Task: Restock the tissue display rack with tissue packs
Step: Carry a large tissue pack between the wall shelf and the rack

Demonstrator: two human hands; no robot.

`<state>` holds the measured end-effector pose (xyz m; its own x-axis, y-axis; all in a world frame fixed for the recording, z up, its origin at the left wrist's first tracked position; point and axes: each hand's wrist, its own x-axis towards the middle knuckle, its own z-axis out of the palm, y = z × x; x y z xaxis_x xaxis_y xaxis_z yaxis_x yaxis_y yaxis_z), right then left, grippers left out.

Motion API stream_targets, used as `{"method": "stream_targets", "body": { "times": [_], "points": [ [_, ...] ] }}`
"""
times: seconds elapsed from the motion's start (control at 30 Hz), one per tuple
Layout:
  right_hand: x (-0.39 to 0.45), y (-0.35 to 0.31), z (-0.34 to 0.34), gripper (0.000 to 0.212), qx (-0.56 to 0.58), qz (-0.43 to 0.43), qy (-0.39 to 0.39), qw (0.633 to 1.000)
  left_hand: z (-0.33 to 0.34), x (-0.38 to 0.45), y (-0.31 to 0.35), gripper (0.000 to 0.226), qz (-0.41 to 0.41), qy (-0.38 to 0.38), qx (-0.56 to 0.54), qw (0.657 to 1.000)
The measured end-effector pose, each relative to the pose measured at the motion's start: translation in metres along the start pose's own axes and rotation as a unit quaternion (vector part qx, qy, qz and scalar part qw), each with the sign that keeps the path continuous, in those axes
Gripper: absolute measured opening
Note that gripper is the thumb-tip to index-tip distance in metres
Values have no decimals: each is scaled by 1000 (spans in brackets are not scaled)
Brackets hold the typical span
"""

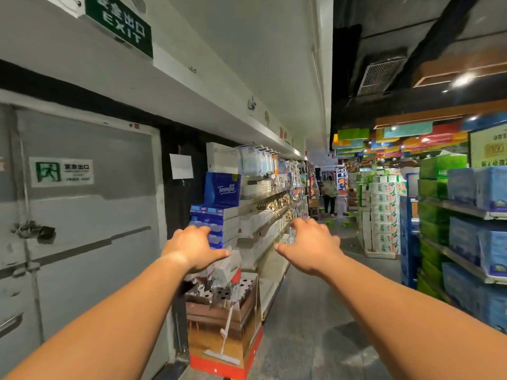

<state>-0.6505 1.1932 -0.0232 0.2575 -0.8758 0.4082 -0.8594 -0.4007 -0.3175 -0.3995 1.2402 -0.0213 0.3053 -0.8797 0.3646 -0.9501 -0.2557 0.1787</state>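
Shop aisle, shelving leftward: left hand point(193, 244) and right hand point(310, 246) both spread and empty, Tempo tissue display rack point(219, 212) just beyond the left, which is nearer.

"EXIT" on the green ceiling sign point(118, 23); "Tempo" on the blue tissue display rack point(223, 190)

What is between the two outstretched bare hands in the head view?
No object is held between the left hand and right hand. In the gap, farther off, the pale store shelves show in the head view.
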Motion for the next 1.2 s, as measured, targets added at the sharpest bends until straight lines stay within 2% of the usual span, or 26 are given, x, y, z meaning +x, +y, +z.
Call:
{"method": "stream_targets", "body": {
  "times": [0.17, 0.4, 0.57, 0.77, 0.9, 1.03, 1.2],
  "points": [
    [117, 32, 45, 76, -1, -18, 8, 1000, 45, 121, 23, 94, 2, -4, 18, 1000],
    [288, 95, 120, 80, 33, -41, 5, 999, 128, 280, 54, 94, -3, 20, 19, 1000],
    [420, 136, 157, 82, 38, -68, -14, 997, 166, 395, 67, 92, -55, 24, 13, 998],
    [563, 153, 218, 85, 62, -111, -38, 991, 211, 525, 62, 91, -94, 29, 26, 995],
    [651, 160, 265, 82, 78, -130, -42, 988, 254, 617, 38, 107, -117, 37, -3, 992],
    [741, 166, 310, 79, 83, -147, -40, 985, 286, 699, 24, 85, -128, 45, -12, 991],
    [856, 167, 352, 77, 89, -148, -30, 985, 312, 808, 14, 87, -143, 74, -5, 987]
  ]
}}
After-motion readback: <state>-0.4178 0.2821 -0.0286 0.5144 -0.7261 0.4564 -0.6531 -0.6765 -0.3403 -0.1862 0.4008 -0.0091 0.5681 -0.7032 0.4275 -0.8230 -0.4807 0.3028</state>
